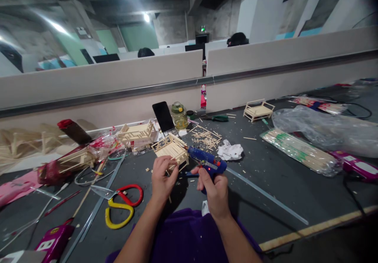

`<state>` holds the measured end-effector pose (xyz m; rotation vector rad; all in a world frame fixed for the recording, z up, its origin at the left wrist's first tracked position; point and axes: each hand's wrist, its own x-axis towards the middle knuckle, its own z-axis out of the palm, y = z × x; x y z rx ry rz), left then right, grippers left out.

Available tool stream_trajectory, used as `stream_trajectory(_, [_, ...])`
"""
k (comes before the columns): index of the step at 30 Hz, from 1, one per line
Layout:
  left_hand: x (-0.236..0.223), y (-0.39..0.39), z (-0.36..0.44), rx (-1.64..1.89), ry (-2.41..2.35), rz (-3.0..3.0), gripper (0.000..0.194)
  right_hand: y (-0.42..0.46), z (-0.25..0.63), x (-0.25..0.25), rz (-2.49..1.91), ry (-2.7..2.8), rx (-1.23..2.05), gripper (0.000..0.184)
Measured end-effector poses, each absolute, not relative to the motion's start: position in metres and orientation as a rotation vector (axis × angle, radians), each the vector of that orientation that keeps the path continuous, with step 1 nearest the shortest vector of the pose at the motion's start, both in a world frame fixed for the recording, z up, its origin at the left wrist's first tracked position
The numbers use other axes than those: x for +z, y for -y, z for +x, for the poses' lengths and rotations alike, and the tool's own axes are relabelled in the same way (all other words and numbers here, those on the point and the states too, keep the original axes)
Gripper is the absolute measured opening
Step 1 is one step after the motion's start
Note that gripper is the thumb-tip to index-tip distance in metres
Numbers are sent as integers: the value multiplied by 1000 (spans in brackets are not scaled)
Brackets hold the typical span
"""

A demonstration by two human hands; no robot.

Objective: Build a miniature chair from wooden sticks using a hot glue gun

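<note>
My right hand is wrapped round a blue hot glue gun, whose nozzle points left. A long translucent glue stick trails from its back end. My left hand is closed at the near side of a small wooden stick model with a slatted top and railings. The nozzle tip is close to the model's right side; whether they touch I cannot tell. What lies between my left fingertips is partly hidden by the hand.
Scissors with red and yellow handles lie left. Finished-looking stick models stand back left and back right. A jar, cut sticks, crumpled tissue and bagged sticks lie around. A low partition runs behind.
</note>
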<state>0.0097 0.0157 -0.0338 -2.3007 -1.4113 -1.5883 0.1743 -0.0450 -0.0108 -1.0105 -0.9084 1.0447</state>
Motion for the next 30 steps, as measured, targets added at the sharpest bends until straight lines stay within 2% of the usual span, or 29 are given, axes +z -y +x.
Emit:
stream_trajectory(6, [-31, -11, 10, -1418, 1418, -2270, 6, 45, 175, -11, -1016, 922, 1052, 38])
stream_trajectory(11, [-30, -9, 12, -1279, 1356, -2200, 12, 45, 175, -12, -1020, 935, 1045, 37])
stream_trajectory(23, [-34, -9, 13, -1264, 1369, -2172, 11, 45, 175, -12, -1006, 933, 1049, 35])
stream_trajectory(30, [-36, -9, 12, -1323, 1408, -2187, 12, 24, 187, -16, -880, 408, 1049, 27])
